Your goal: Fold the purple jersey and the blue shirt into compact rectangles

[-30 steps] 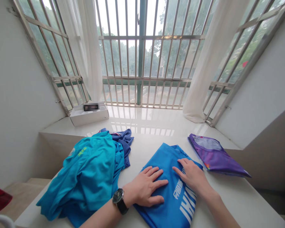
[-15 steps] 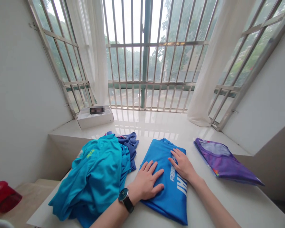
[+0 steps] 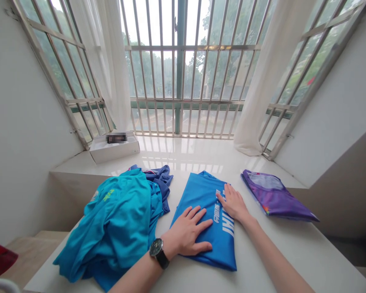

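A folded blue shirt [image 3: 195,191] with white lettering lies flat on the white table [image 3: 256,260]. My left hand [image 3: 191,234], with a black-strapped watch [image 3: 157,249] on its wrist, rests palm down on the shirt's lower left part, fingers spread. On the shirt's right edge lies my right hand [image 3: 234,203], flat, with its fingers stretched out and covering some of the lettering. To the left is a loose heap of teal clothing [image 3: 118,219], with a dark blue garment [image 3: 164,183] partly under it. A folded purple garment [image 3: 280,199] lies to the right.
A white box [image 3: 116,152] with a blurred-out item on it stands on the glossy window sill [image 3: 183,152] at the back left. Metal bars [image 3: 198,99] cross the window, between white curtains [image 3: 256,110]. Something red [image 3: 0,258] shows at the lower left edge.
The view has shifted a little, so most things sit slightly further left and higher. My right hand has slid toward the shirt's right edge, uncovering some lettering. My left hand stays on the shirt.
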Tool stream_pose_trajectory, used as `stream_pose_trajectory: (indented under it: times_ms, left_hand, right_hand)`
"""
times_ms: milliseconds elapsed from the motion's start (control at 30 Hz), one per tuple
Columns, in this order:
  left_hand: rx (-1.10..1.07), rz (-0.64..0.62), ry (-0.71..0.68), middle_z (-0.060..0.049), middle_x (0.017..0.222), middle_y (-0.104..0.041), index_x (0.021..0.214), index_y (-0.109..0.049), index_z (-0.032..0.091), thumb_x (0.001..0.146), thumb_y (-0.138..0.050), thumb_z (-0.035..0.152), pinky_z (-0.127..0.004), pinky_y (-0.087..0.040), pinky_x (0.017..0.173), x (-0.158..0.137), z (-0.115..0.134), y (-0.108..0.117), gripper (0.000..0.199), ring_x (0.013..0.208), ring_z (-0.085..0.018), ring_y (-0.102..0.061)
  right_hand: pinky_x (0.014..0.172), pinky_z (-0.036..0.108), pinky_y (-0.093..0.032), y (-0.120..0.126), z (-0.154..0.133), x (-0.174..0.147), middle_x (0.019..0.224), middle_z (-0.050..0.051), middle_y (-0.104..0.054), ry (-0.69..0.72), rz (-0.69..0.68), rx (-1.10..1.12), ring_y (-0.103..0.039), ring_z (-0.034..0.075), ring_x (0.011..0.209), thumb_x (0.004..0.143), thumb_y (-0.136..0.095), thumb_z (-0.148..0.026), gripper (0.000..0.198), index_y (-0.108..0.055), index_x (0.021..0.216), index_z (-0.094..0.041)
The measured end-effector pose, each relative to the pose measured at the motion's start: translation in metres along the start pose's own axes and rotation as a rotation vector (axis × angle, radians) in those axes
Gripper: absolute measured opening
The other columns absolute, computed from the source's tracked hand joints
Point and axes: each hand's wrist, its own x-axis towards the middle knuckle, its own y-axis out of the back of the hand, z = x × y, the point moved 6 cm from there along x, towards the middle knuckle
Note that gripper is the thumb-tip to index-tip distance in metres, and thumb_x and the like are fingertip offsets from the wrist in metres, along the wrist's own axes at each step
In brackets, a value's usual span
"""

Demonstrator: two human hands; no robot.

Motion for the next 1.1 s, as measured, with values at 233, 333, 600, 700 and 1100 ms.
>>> stream_pose_trajectory:
  times_ms: [233,333,600,700,1100]
  left_hand:
    - [0.032,0.049,0.125,-0.010,0.162,-0.028,0.153,-0.037,0.032,0.091,-0.042,0.074,-0.059,-0.018,0.120,0.002,-0.024,-0.003,0.075,0.148,-0.037,-0.024]
    - [0.056,0.075,0.194,-0.009,0.163,-0.026,0.154,-0.036,0.032,0.093,-0.041,0.072,-0.060,-0.016,0.120,0.001,-0.031,-0.003,0.073,0.149,-0.037,-0.023]
    - [-0.031,0.049,0.185,-0.014,0.166,-0.013,0.155,-0.031,0.029,0.089,-0.045,0.075,-0.066,-0.014,0.118,-0.001,-0.009,-0.006,0.082,0.151,-0.043,-0.009]
    - [-0.078,0.014,0.149,-0.014,0.165,-0.018,0.154,-0.034,0.028,0.085,-0.052,0.075,-0.066,-0.017,0.117,0.000,-0.008,-0.001,0.085,0.150,-0.044,-0.011]
    - [-0.024,0.019,0.024,-0.013,0.160,-0.032,0.153,-0.038,0.027,0.083,-0.049,0.081,-0.060,-0.017,0.120,-0.008,-0.016,-0.002,0.088,0.148,-0.039,-0.025]
  right_hand:
    - [0.121,0.046,-0.026,0.012,-0.018,-0.013,0.159,0.019,-0.032,0.165,0.158,0.122,-0.028,0.030,0.148,0.095,-0.035,-0.059,0.075,-0.035,0.151,-0.009]
    - [0.120,0.047,-0.028,0.010,-0.038,-0.022,0.159,0.017,-0.033,0.236,0.138,0.139,-0.030,0.030,0.147,0.094,-0.037,-0.062,0.075,-0.038,0.151,-0.014]
    - [0.120,0.049,-0.028,-0.007,-0.048,-0.030,0.160,0.017,-0.031,0.270,-0.028,0.004,-0.031,0.033,0.147,0.093,-0.039,-0.064,0.077,-0.039,0.152,-0.015]
    - [0.119,0.052,-0.028,-0.003,-0.039,-0.026,0.160,0.016,-0.032,0.280,-0.028,-0.018,-0.032,0.033,0.147,0.096,-0.036,-0.061,0.071,-0.039,0.152,-0.018]
    - [0.119,0.050,-0.033,0.022,-0.062,-0.087,0.155,0.013,-0.042,0.377,0.093,0.111,-0.032,0.030,0.147,0.098,-0.038,-0.057,0.060,-0.053,0.143,-0.021]
